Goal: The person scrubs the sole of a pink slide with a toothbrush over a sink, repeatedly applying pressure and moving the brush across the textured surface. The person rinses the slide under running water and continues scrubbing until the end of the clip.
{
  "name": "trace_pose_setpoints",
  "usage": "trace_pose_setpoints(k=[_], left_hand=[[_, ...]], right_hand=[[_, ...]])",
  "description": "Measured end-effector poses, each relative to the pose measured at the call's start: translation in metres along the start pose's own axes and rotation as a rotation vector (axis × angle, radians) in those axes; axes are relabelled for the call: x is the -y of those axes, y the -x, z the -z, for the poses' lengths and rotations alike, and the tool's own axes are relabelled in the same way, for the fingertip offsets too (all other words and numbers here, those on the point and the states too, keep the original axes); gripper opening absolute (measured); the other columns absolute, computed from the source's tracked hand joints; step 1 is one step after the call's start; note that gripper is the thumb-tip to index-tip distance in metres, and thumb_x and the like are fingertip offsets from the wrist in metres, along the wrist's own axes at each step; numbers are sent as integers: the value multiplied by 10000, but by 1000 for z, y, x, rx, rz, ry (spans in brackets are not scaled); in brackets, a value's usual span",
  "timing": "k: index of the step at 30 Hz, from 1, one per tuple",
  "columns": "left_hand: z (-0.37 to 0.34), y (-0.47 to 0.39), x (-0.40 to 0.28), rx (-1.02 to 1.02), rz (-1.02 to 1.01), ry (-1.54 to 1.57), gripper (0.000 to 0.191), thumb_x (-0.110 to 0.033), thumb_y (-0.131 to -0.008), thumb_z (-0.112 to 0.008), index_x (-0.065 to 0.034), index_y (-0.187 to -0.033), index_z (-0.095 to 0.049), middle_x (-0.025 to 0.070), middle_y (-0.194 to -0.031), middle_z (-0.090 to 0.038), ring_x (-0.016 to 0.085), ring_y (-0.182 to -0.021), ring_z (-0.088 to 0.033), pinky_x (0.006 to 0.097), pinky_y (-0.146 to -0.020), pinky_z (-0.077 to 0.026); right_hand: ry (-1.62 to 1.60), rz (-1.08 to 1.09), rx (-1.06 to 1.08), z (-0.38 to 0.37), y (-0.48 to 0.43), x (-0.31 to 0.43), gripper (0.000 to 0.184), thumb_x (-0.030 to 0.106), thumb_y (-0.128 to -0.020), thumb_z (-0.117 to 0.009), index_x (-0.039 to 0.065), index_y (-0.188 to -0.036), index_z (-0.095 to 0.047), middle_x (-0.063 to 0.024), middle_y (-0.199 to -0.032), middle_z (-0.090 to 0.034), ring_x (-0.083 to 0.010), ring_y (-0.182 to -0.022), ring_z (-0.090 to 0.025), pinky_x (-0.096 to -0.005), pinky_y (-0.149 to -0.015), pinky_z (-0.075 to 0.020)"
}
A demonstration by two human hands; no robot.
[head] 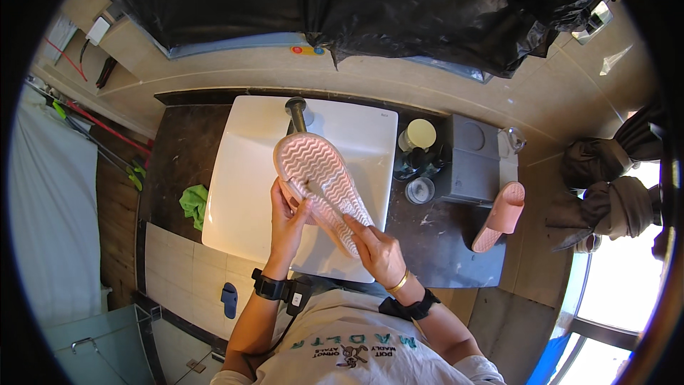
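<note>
A pink slide sandal [320, 171] is tilted with its zigzag-ridged sole facing me, over the white washbasin [240, 171]. Its toe end is just below the metal faucet [295, 108]. My left hand [288, 222] grips the sandal by its left edge at the strap, thumb on the sole. Near the heel, my right hand [382, 254] holds the right edge, with the index finger laid across the ridges. A dark mark shows mid-sole. The parts of the fingers behind the sandal are hidden.
A matching pink slide [498, 218] stands at the counter's right end. Beside the basin are a grey box [473, 158], a cream-lidded container [418, 135] and a glass jar [420, 190]. A green cloth [194, 206] lies left. A blue slipper [229, 300] is on the floor.
</note>
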State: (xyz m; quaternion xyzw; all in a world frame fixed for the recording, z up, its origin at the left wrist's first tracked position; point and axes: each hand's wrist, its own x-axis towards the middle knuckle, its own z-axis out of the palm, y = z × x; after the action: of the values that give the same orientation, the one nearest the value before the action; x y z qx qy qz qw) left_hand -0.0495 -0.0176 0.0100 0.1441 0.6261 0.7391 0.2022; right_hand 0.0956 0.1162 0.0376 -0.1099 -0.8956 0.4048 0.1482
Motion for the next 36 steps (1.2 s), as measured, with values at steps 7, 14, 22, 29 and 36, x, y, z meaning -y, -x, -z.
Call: trace_pose_setpoints(k=[7,14,22,29,36], left_hand=[[2,2,-7,-14,-2,50,655,-161,-891,-619,-27,-1393,-220,102,-1302,-413,171,-1198,-423,311,-1016,-356],[1,0,-13,13,-20,40,588,-179,-906,-601,-27,-1366,-268,92,-1301,-425,167,-1185,-432,308,-1020,-344],[1,-5,-17,21,-21,97,558,-173,-909,-595,-30,-1354,-290,81,-1277,-447,155,-1183,-430,301,-1010,-345],[2,-2,-18,17,-16,73,542,-168,-909,-589,-34,-1346,-297,76,-1262,-454,149,-1171,-434,298,-1008,-346],[2,-1,-17,25,5,69,523,-145,-911,-580,-35,-1339,-301,73,-1264,-449,148,-1171,-432,299,-1012,-339]], right_hand=[[29,209,-10,0,-7,-1,411,-15,-819,-597,46,-1225,-565,-160,-706,-556,-315,-578,-588,-368,-535,-484],[-185,167,-2,-5,-6,1,362,10,-864,-572,60,-1222,-552,-212,-942,-635,-374,-797,-641,-372,-666,-526],[-195,169,-55,-5,-11,4,351,39,-872,-572,55,-1221,-545,-203,-1022,-638,-379,-838,-638,-357,-694,-538],[-154,-104,-21,-2,-14,7,346,47,-880,-564,55,-1225,-542,-215,-1018,-635,-370,-860,-645,-357,-716,-542],[-121,-160,-165,0,-12,6,322,33,-876,-567,30,-1197,-557,-214,-1037,-634,-370,-865,-647,-363,-723,-535]])
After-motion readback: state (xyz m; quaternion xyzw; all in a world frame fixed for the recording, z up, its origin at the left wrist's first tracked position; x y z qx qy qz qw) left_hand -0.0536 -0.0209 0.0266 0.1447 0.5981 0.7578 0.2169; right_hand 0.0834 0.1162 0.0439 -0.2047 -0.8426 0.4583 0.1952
